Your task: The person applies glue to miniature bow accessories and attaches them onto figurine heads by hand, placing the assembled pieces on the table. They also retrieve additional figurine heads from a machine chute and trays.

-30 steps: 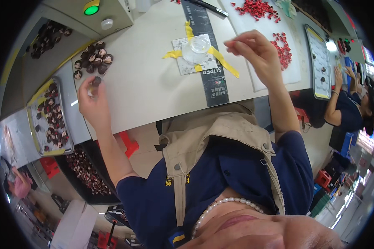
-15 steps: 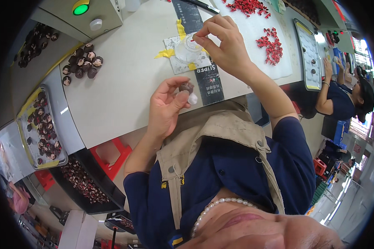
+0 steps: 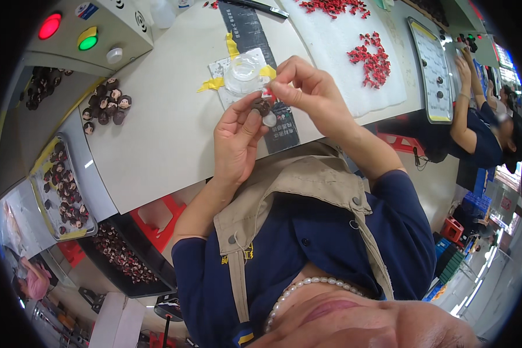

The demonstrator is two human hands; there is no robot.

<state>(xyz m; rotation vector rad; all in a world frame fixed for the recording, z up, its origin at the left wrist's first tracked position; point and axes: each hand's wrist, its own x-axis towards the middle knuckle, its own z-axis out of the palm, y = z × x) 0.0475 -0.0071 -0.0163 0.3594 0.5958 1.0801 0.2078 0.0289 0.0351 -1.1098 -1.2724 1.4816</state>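
Note:
My left hand [image 3: 238, 139] holds a small brown figurine head [image 3: 262, 108] between thumb and fingertips, just above the table's near edge. My right hand [image 3: 307, 93] is pinched shut on a tiny red piece [image 3: 267, 93] right beside that head, the fingertips almost touching it. Behind both hands a small clear round dish [image 3: 242, 72] is taped with yellow tape onto a white card on a dark strip [image 3: 255, 43].
A loose heap of brown figurine heads [image 3: 105, 107] lies at the left. A tray [image 3: 61, 191] and a dark bin [image 3: 124, 255] hold several more. Red pieces [image 3: 374, 58] lie on a white pad. A grey control box with lamps [image 3: 87, 29] stands far left. A co-worker [image 3: 481, 139] sits at right.
My left hand carried a figurine head from the left heap to the middle. My right hand came down from the dish area and pinches a red piece against it.

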